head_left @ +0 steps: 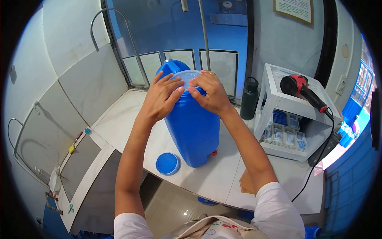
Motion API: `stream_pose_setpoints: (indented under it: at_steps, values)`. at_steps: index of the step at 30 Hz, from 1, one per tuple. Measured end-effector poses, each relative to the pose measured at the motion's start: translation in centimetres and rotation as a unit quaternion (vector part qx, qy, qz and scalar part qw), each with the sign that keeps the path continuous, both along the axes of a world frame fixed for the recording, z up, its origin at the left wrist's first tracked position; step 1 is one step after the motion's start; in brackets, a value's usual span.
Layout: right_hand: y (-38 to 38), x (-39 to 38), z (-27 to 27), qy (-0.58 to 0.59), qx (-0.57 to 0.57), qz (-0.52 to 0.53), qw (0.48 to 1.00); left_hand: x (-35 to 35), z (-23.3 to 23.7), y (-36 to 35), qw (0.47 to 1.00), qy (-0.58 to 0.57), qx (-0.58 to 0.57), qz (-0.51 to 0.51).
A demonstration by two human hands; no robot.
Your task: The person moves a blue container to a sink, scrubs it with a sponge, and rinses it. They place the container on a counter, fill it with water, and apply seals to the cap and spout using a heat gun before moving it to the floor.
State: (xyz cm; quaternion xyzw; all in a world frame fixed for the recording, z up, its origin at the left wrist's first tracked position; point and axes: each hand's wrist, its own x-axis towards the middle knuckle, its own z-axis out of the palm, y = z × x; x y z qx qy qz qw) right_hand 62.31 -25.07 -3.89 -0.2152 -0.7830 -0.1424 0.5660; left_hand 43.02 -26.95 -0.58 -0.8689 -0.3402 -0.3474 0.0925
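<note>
A tall blue plastic water container [195, 131] stands upright on the counter, with a round mouth and a moulded handle behind it. A translucent round lid [188, 79] lies over the mouth. From the left side, my left hand [161, 95] holds the lid, its fingers reaching over the rim and its thumb near the front. My right hand [211, 93] grips the right edge, fingertips and thumb on top of the lid. The blue screw cap [167, 163] rests on the counter to the left of the container's base. A small red part [214, 153] shows low on the container's right side.
A dark bottle [249, 98] stands at the back right, beside a white cabinet [274, 149] holding small boxes. On it lies a red and black heat gun [300, 89], its cord hanging down the right. Brown paper [247, 184] lies near my right forearm. A curved tap [119, 14] rises behind.
</note>
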Motion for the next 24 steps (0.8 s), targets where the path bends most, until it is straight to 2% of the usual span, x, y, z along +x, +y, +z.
stream_pose_setpoints:
  at_steps: [4, 6, 8, 10, 11, 12, 14, 16, 17, 18, 20, 21, 22, 24]
  values:
    - [-0.1, 0.3, 0.5, -0.012, -0.019, -0.002, 1.0, 0.0, 2.0, 0.7, 0.998, 0.011, -0.054, -0.032]
    - [0.0, 0.2, 0.4, -0.021, -0.021, 0.006, 1.0, 0.4, 2.2, 0.6, 0.993, 0.084, -0.071, 0.043]
    - [0.0, 0.0, 0.4, -0.01, -0.017, 0.008, 1.0, 0.2, 1.4, 0.0, 0.99, 0.095, -0.093, 0.051]
    - [0.2, 0.0, 0.4, -0.003, -0.015, 0.014, 1.0, -0.3, -0.3, 0.1, 0.996, -0.063, -0.025, -0.055]
    - [0.1, -0.1, 0.2, 0.003, -0.006, 0.008, 1.0, -0.9, -1.0, 0.2, 0.988, -0.092, -0.075, -0.097]
    - [0.1, 0.0, 0.0, 0.007, 0.006, 0.003, 1.0, -1.8, -2.8, 0.1, 0.988, -0.097, -0.081, -0.09]
    - [0.2, 0.1, -0.4, 0.014, -0.026, 0.011, 1.0, -4.8, -9.7, 1.6, 0.968, -0.249, -0.015, 0.004]
    - [0.2, 0.6, -0.1, 0.026, -0.079, 0.095, 0.992, -10.2, -22.7, 3.9, 0.977, -0.069, -0.089, 0.179]
    - [0.0, 0.6, 0.1, 0.028, -0.073, 0.09, 0.993, -10.7, -26.7, 0.7, 0.925, 0.077, -0.237, 0.287]
    - [-0.4, 0.3, 0.0, 0.053, -0.068, 0.108, 0.99, -11.0, -29.7, -1.3, 0.867, 0.163, -0.353, 0.311]
    - [-0.4, 0.2, 0.2, 0.081, -0.058, 0.123, 0.987, -10.4, -32.6, -5.0, 0.861, 0.128, -0.379, 0.315]
    - [-0.2, 0.2, 0.1, 0.121, -0.067, 0.144, 0.98, -10.1, -33.5, -5.3, 0.879, 0.079, -0.345, 0.319]
    - [-0.1, 0.3, -0.1, 0.16, -0.077, 0.166, 0.97, -10.1, -34.1, -4.8, 0.88, 0.08, -0.345, 0.317]
    - [0.1, 0.4, -0.1, 0.153, -0.092, 0.16, 0.971, -10.2, -34.9, -3.8, 0.908, 0.084, -0.261, 0.316]
